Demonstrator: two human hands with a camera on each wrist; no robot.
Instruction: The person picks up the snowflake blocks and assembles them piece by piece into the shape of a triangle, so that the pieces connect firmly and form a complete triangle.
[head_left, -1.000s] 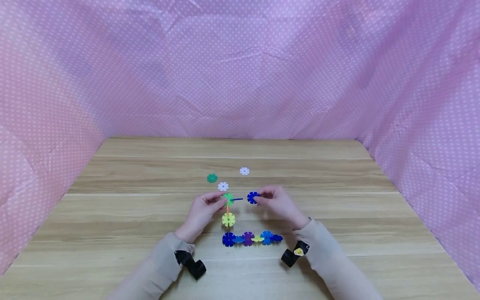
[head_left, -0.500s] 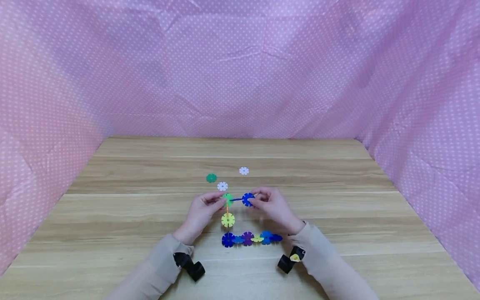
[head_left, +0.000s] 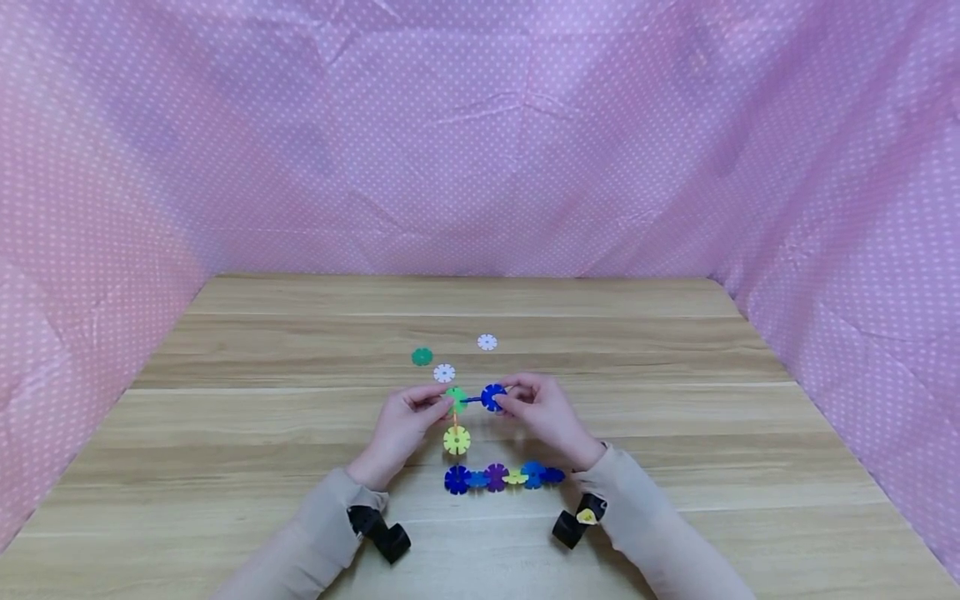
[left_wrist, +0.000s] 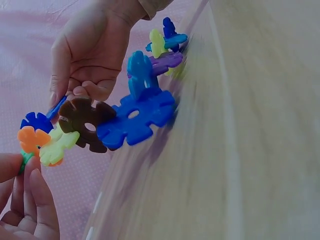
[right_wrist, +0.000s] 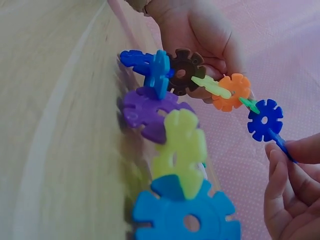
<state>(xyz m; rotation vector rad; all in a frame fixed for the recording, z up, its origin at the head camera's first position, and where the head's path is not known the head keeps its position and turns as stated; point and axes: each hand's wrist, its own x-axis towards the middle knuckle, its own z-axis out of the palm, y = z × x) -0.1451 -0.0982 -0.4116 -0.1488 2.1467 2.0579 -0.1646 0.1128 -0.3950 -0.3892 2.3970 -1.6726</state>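
Slotted plastic snowflake discs join into a bent chain. My left hand point(head_left: 397, 427) pinches the light green disc point(head_left: 457, 399) at the chain's far corner. My right hand point(head_left: 552, 414) holds a dark blue disc point(head_left: 491, 397) between thumb and fingers. In the right wrist view that disc, edge-on point(right_wrist: 281, 144), meets another blue disc point(right_wrist: 257, 120), which is slotted into the green one. An orange disc point(left_wrist: 31, 140), a yellow disc point(head_left: 457, 440) and a brown disc point(left_wrist: 82, 120) lead down to a blue corner disc point(head_left: 457, 480).
From the corner, a row with a purple disc point(head_left: 496, 477) and a lighter blue disc point(head_left: 533, 476) runs right along the wooden table point(head_left: 225, 467). Loose beyond the hands lie a green disc point(head_left: 422, 357) and two white discs, one nearer point(head_left: 444, 373), one farther point(head_left: 487, 342). Pink dotted cloth point(head_left: 480, 167) surrounds the table.
My right hand has moved left, bringing its dark blue disc up to the edge-on blue disc; the gap between them has closed. The left hand stays nearly still on the green disc.
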